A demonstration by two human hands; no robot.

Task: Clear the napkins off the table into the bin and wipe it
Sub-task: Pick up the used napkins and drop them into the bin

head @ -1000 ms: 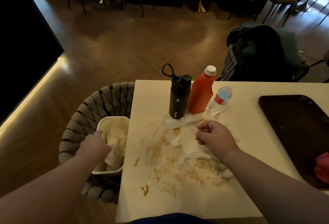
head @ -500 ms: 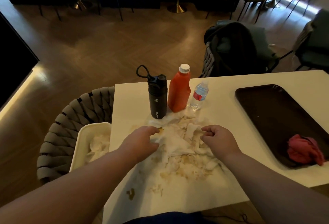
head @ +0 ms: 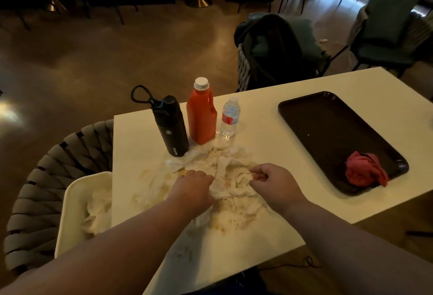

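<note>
Left hand [head: 195,186] gripping napkins [head: 223,166], right hand [head: 273,181] pinching them too; bin [head: 70,193] beside table [head: 260,116], part-filled.

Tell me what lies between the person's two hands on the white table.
In the head view, a heap of crumpled, brown-stained white paper napkins fills the gap between the left hand and right hand; both grip its edges.
</note>
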